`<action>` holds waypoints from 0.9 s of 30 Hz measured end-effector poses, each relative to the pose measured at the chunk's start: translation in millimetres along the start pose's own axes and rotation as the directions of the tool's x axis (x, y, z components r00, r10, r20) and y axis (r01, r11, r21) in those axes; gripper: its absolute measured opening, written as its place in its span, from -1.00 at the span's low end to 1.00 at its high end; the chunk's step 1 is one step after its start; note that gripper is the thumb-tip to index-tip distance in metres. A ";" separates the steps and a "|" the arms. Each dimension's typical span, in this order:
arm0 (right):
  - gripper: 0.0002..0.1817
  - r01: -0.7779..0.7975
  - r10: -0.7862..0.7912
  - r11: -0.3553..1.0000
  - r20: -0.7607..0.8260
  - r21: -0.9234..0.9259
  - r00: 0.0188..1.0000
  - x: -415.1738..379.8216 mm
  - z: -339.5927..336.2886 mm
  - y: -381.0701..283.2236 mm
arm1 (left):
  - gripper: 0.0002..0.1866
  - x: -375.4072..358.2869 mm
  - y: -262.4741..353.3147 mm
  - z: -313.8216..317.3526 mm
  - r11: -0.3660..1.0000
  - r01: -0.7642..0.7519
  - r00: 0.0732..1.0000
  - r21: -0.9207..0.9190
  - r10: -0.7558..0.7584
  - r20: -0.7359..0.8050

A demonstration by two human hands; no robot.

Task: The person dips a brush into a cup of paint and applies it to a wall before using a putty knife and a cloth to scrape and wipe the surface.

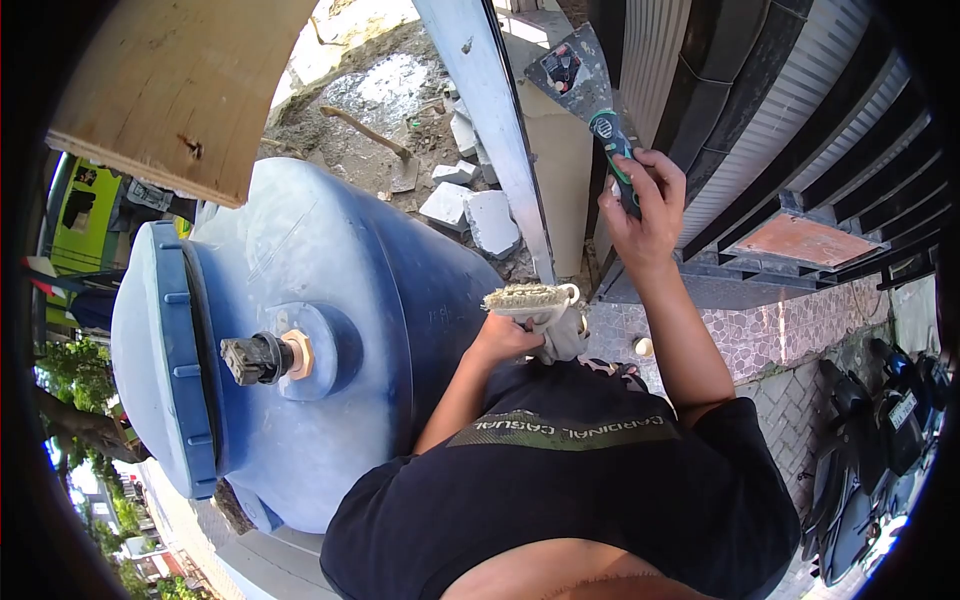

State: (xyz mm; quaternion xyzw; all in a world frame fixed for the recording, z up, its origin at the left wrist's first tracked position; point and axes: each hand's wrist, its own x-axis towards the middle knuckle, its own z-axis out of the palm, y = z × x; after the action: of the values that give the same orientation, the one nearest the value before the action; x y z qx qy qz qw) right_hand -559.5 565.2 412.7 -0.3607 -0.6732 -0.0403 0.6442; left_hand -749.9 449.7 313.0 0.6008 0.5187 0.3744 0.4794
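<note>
My right hand [645,205] is raised, its fingers wrapped round the black and green handle of a putty knife [580,80]. The knife's wide, stained blade points up and left, close beside a pale beam [490,120]. Lower down, near my chest, my left hand [507,337] is closed on a brush [527,297] with short beige bristles and a pale ring at its end. A crumpled grey cloth [565,338] is bunched against the brush and this hand. Most of the left fingers are hidden.
A large blue water tank [330,250] with a pipe fitting [262,357] fills the left side. A wooden board [180,90] juts in above it. Broken blocks [490,222] and a hoe [370,135] lie below. Dark metal bars [800,140] stand right; motorcycles [880,440] are parked lower right.
</note>
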 end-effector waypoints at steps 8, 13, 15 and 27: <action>-0.56 0.041 -0.037 0.998 0.087 -0.041 0.995 -11.7 4.8 11.7 | -0.55 0.6 -9.7 -1.7 0.998 -0.049 0.999 0.032 0.049 0.006; -0.57 0.062 -0.060 0.998 0.073 -0.028 0.996 -7.1 11.9 4.8 | -0.55 3.7 -2.3 1.4 0.998 0.005 1.000 -0.058 -0.004 0.029; -0.59 0.049 -0.049 0.999 -0.019 0.010 0.999 0.7 16.4 -5.7 | -0.55 5.2 -8.4 4.1 1.000 -0.026 0.999 -0.017 0.026 0.032; -0.70 -0.012 0.018 0.999 -0.156 0.039 0.988 3.8 -29.1 -9.8 | -0.50 2.3 -22.0 1.2 0.995 -0.045 0.998 -0.094 0.041 -0.041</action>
State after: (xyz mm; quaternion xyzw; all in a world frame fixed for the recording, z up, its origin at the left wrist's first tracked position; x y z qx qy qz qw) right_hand -540.1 544.5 424.9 -0.3491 -0.6184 -0.0508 0.7022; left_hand -754.2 451.7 291.3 0.5808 0.4964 0.4208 0.4890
